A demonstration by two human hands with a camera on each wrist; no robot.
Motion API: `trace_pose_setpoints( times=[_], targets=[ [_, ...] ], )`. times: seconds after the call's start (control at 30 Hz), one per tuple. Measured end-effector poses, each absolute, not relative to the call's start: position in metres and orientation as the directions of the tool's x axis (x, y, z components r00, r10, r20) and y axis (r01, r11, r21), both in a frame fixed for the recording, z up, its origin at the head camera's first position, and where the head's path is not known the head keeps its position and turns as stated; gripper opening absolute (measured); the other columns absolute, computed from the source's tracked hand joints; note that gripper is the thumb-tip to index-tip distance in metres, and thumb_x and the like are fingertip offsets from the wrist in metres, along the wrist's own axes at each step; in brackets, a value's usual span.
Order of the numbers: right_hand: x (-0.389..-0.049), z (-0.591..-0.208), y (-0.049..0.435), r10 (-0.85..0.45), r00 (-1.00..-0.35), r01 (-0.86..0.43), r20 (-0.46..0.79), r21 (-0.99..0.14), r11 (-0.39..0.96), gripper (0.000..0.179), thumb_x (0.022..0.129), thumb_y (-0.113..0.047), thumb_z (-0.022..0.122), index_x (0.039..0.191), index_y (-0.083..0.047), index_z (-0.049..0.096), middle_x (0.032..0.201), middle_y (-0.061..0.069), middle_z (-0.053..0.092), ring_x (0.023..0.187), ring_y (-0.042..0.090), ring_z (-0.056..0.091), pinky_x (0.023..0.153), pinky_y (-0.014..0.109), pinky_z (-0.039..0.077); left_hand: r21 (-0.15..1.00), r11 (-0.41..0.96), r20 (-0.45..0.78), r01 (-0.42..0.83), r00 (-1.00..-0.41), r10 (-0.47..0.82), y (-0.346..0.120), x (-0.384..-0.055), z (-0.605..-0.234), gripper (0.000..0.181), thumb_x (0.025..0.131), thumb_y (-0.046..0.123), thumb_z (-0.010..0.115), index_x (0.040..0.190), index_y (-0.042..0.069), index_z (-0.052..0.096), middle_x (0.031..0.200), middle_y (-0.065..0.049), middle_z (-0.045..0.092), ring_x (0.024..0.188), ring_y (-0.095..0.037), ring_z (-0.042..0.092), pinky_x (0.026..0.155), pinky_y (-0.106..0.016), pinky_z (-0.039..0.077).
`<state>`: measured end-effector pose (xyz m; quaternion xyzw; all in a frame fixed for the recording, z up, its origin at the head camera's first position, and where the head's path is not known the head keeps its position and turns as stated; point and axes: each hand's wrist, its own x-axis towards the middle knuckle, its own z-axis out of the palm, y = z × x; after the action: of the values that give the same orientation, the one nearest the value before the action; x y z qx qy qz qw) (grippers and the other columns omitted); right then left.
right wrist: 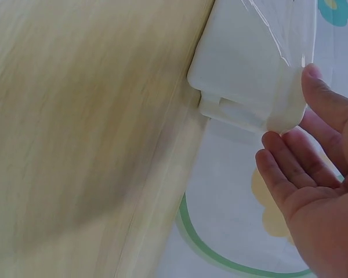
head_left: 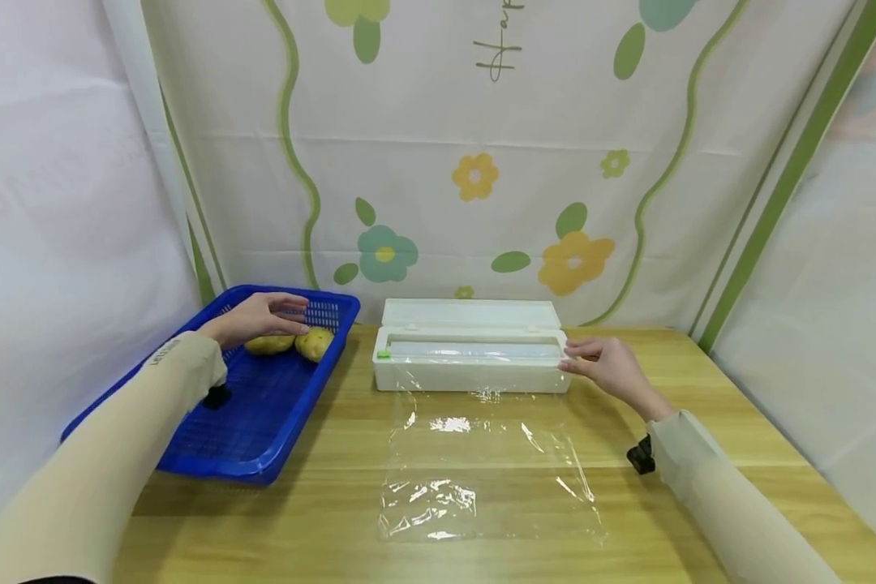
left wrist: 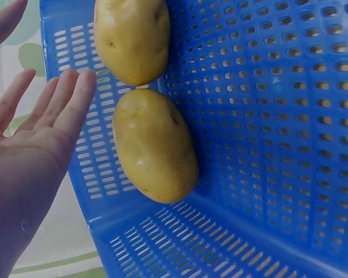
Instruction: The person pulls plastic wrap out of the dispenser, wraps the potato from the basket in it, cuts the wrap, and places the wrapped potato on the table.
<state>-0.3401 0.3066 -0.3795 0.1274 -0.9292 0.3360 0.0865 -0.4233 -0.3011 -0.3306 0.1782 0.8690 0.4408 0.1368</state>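
Observation:
My left hand [head_left: 259,318] hovers over the far end of a blue plastic basket [head_left: 295,422], its fingers extended and holding nothing. Two yellow potatoes, one potato [left wrist: 153,145] nearer the corner and another potato [left wrist: 132,40] beside it, lie close to that hand in the left wrist view. My right hand [head_left: 607,369] holds the right end of a white cling film dispenser [head_left: 470,377], thumb and fingers at its corner [right wrist: 287,110]. The dispenser's lid [head_left: 474,312] stands raised, with a roll [head_left: 474,349] inside. Clear cling film [head_left: 482,478] stretches from it over the table.
A wood-grain table [head_left: 321,535] carries the basket at left and the dispenser at the back. Flower-printed fabric [head_left: 423,162] hangs behind, and pale fabric walls stand at both sides. A green slider [head_left: 384,354] sits at the dispenser's left front edge.

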Motion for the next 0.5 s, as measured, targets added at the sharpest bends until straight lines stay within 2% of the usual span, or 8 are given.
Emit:
trace_pose_setpoints(
  times=[0.3, 0.5],
  targets=[
    [-0.34, -0.382, 0.307, -0.187, -0.951, -0.302, 0.247, -0.6, 0.741, 0.042, 0.084, -0.033, 0.079, 0.111, -0.001, 0.073, 0.126, 0.016, 0.062, 0.108, 0.037, 0.062, 0.087, 0.045, 0.052, 0.799, 0.579, -0.083, 0.165, -0.922, 0.377, -0.301, -0.427, -0.347, 0.08, 0.087, 0.033, 0.077, 0.147, -0.002, 0.039, 0.147, -0.024, 0.041, 0.132, -0.038, 0.042, 0.1, -0.048, 0.043],
    [-0.339, -0.381, 0.307, -0.185, -0.947, -0.311, 0.263, -0.599, 0.738, 0.045, 0.084, -0.035, 0.078, 0.11, 0.001, 0.073, 0.126, 0.018, 0.062, 0.108, 0.041, 0.061, 0.087, 0.049, 0.051, 0.805, 0.575, -0.078, 0.148, -0.933, 0.35, -0.301, -0.426, -0.355, 0.077, 0.086, 0.034, 0.078, 0.145, -0.001, 0.043, 0.145, -0.022, 0.044, 0.132, -0.037, 0.041, 0.103, -0.051, 0.038]
  ],
)
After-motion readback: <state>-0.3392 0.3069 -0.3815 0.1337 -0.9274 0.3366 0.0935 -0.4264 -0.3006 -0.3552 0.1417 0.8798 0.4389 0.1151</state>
